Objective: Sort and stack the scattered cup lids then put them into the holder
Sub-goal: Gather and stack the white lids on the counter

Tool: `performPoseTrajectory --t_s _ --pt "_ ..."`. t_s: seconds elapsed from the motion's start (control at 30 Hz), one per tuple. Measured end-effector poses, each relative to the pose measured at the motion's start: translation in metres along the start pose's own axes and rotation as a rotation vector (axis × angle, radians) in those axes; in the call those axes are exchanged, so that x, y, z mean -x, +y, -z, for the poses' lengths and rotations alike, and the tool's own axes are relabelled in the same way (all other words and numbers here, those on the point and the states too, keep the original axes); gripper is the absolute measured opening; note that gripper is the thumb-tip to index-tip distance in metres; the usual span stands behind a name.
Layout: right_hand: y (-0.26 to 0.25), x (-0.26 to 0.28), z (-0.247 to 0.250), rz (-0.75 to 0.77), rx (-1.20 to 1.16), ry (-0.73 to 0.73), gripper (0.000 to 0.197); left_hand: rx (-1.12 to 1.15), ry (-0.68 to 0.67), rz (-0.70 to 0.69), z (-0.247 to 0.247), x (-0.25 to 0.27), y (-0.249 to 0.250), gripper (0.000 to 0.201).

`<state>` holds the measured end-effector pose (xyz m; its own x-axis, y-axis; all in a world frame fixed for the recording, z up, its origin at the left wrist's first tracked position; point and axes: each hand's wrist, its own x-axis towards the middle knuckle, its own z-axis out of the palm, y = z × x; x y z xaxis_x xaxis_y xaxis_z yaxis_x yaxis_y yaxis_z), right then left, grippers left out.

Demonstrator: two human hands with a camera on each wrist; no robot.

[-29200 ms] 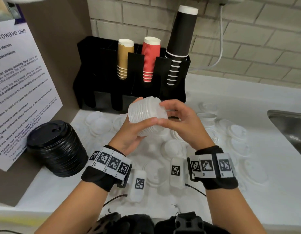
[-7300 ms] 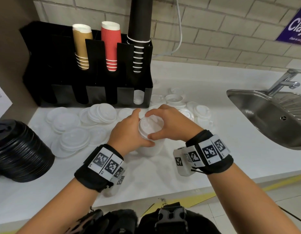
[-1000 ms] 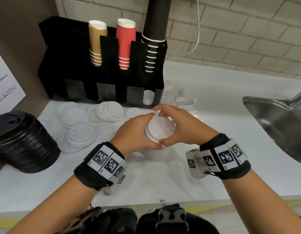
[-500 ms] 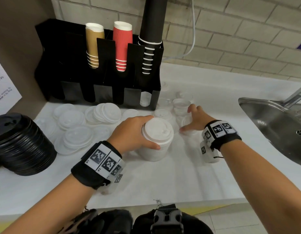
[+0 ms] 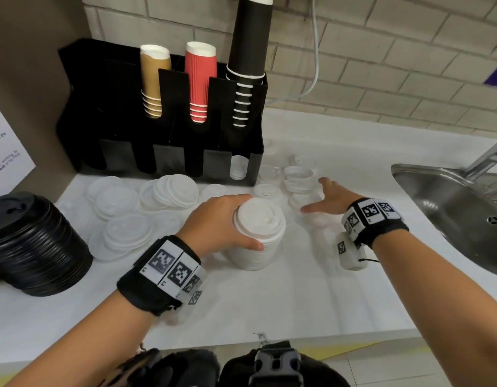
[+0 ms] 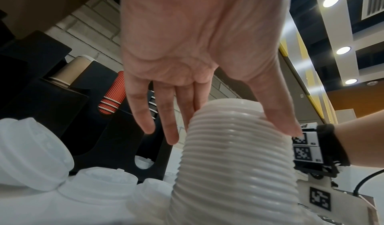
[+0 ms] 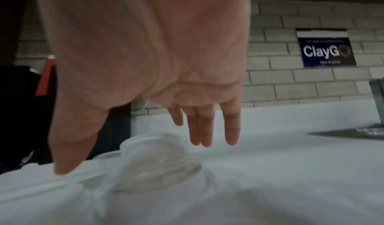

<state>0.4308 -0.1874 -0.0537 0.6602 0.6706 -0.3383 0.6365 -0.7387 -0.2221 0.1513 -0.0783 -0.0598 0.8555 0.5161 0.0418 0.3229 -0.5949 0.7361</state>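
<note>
Left hand steadies the lid stack; right hand spreads over loose lids.

The left hand point(image 5: 216, 222) curls thumb and fingers round the top of the tall ribbed stack of white plastic cup lids point(image 5: 255, 236), which stands upright on the white countertop point(image 5: 269, 300) with bare counter in front of it to the near edge. The right hand point(image 5: 329, 201) hovers with fingers straight and spread, holding nothing, over a clear plastic lid point(image 7: 158, 161) just right of the stack. More scattered white lids point(image 5: 147, 208) lie between the stack and the black slotted cup-and-lid holder point(image 5: 163, 113) at the back wall. The pile of black lids point(image 5: 32, 244) sits near the counter's left edge; the steel sink point(image 5: 459, 213) bounds the right.
</note>
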Motion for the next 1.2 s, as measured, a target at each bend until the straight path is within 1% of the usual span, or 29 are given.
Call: performPoseTrajectory --t_s 0.07,0.2,0.3,0.37,0.43,0.53,0.6,0.67,0.7,0.8,0.87,1.0,1.07,1.2 --pt "-0.008 -0.01 -0.006 0.019 -0.153 0.026 0.105 -0.009 -0.005 -0.005 0.0 0.0 0.0 0.071" --pt "-0.013 -0.024 -0.01 0.041 -0.156 0.043 0.098 -0.025 -0.012 -0.015 0.001 -0.001 0.001 0.071" --pt "-0.003 -0.027 0.005 0.034 -0.183 0.056 0.093 -0.031 -0.014 -0.02 0.0 -0.001 0.0 0.07" --pt "0.01 -0.027 0.018 0.003 -0.213 0.07 0.089 -0.031 -0.015 -0.023 0.0 -0.002 0.0 0.07" --pt "0.023 -0.025 0.027 -0.048 -0.181 0.081 0.084 -0.039 -0.018 -0.029 0.001 -0.003 0.0 0.07" --pt "0.033 -0.021 0.027 -0.105 -0.054 0.112 0.075 -0.055 -0.019 -0.034 0.001 -0.004 -0.001 0.069" --pt "0.029 -0.018 0.021 -0.06 0.002 0.095 0.063 -0.055 -0.011 -0.033 0.0 -0.004 -0.002 0.068" --pt "0.02 -0.016 0.012 0.028 0.015 0.021 0.05 -0.054 -0.006 -0.028 0.0 -0.004 -0.003 0.069" --pt "0.015 -0.015 0.007 0.057 0.023 -0.012 0.047 -0.055 -0.006 -0.026 -0.001 -0.004 -0.003 0.069" --pt "0.002 -0.014 -0.003 0.104 0.103 -0.013 0.056 -0.061 -0.007 -0.02 0.0 -0.004 -0.003 0.07" --pt "-0.003 -0.015 -0.005 0.112 0.144 -0.012 0.058 -0.066 -0.008 -0.009 0.001 -0.004 -0.002 0.072" --pt "-0.006 -0.011 0.004 0.105 0.153 -0.138 0.065 -0.08 -0.01 0.01 0.001 -0.004 0.0 0.076" --pt "-0.008 -0.006 0.012 0.123 0.104 -0.175 0.066 -0.085 -0.007 0.01 0.001 -0.003 0.001 0.078" --pt "-0.013 0.007 0.024 0.188 -0.077 -0.176 0.06 -0.091 -0.013 0.032 0.001 -0.005 0.002 0.084"
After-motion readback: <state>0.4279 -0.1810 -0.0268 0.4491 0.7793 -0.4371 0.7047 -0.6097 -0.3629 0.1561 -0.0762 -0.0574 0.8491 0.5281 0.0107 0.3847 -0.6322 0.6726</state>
